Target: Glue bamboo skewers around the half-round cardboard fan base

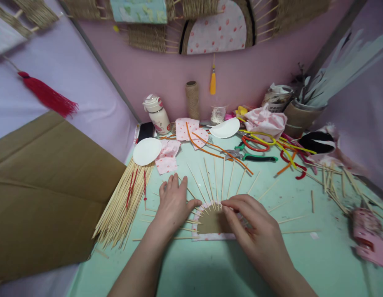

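Observation:
A half-round piece of cardboard (212, 226) edged with pink dotted cloth lies flat in front of me. Thin wooden skewers (222, 181) fan out from its curved edge like rays. My left hand (174, 202) rests palm down over the skewers on the left, fingers stretched and slightly apart, thumb near the cloth edge. At the top of the curve, the thumb and forefinger of my right hand (253, 222) pinch the inner end of a skewer. That hand covers much of the cardboard's right side.
Bundled skewers (120, 210) lie left beside a large cardboard sheet (52, 198). Behind are a white bottle (157, 115), a twine spool (193, 100), white discs (147, 151), pliers (256, 158) and red-handled scissors (256, 144). A pink glue gun (369, 237) sits right, near loose sticks (333, 181).

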Motion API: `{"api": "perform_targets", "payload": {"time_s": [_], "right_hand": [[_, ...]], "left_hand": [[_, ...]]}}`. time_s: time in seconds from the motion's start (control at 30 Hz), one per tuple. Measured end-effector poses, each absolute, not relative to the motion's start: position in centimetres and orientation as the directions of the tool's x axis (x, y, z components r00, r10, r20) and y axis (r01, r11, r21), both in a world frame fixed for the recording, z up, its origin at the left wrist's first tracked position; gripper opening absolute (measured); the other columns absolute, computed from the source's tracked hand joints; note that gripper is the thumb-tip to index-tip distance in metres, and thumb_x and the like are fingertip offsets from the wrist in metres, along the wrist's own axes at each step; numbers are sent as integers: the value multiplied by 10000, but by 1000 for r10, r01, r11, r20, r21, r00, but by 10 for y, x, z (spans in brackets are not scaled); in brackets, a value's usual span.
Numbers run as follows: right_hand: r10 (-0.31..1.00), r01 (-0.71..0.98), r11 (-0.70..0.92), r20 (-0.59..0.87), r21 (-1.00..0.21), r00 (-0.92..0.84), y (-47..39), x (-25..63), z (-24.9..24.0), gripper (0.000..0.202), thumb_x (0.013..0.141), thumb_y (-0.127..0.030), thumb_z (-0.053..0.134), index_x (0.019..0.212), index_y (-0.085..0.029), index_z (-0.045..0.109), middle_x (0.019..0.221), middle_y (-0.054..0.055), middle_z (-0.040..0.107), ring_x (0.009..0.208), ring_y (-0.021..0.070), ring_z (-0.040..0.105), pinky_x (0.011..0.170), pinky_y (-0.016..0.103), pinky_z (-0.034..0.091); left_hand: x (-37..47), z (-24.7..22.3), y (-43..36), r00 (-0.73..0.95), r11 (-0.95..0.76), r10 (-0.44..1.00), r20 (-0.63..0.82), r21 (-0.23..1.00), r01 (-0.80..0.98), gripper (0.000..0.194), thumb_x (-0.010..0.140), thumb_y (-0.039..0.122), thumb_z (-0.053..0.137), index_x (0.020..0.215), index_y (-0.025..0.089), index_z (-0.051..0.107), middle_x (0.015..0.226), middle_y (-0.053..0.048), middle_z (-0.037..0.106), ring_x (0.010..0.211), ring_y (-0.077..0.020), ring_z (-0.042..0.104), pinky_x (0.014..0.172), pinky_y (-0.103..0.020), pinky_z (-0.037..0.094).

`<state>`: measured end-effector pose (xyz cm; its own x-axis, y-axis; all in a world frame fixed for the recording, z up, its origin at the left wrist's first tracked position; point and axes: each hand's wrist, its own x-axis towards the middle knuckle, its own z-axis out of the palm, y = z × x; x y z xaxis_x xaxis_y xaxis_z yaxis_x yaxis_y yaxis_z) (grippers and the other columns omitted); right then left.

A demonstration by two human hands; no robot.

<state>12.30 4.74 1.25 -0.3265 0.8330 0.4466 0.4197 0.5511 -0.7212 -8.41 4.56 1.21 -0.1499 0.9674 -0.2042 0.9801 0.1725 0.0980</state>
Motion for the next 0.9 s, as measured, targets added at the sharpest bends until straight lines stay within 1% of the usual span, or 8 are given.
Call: {"api": "perform_targets", "payload": {"time_s": [0.1,0.17,0.3,0.5,0.9], "right_hand": [[832,421,553,449,-719,-326,48,123,12,128,979,-188,534,954,-199,659,896,32,659,853,157,622,739,289,483],[830,422,556,450,-716,-329,47,123,12,126,979,-188,535,951,-199,657,894,32,660,853,157,623,739,289,484],[827,418,560,453,-715,-332,46,123,13,125,977,-185,533,953,-201,655,890,34,664,845,161,627,730,291,487],[828,415,559,452,-718,-333,47,123,14,118,977,-186,538,964,-201,654,904,37,664,862,162,627,745,294,490],[824,410,564,461,-717,-328,47,122,16,127,973,-181,535,946,-200,658,879,28,661,835,155,624,730,288,490]], "left_hand": [[-83,12,46,-172,189,967,-188,77,979,726,866,516,660,1448,135,451,1525,-243,410,1464,-385,316,1168,-574,236],[-83,12,47,-169,185,967,-192,66,981,720,870,529,651,1442,134,462,1526,-245,413,1464,-381,317,1169,-574,235],[-83,12,49,-145,164,964,-220,66,984,697,888,525,628,1433,120,473,1562,-245,371,1488,-379,273,1179,-584,215],[-85,12,52,-125,149,961,-247,85,985,714,905,518,601,1469,114,431,1601,-228,314,1511,-365,227,1190,-588,198],[-85,11,55,-119,147,961,-251,94,985,725,911,528,589,1479,112,414,1620,-221,274,1523,-340,208,1201,-581,186]]}}
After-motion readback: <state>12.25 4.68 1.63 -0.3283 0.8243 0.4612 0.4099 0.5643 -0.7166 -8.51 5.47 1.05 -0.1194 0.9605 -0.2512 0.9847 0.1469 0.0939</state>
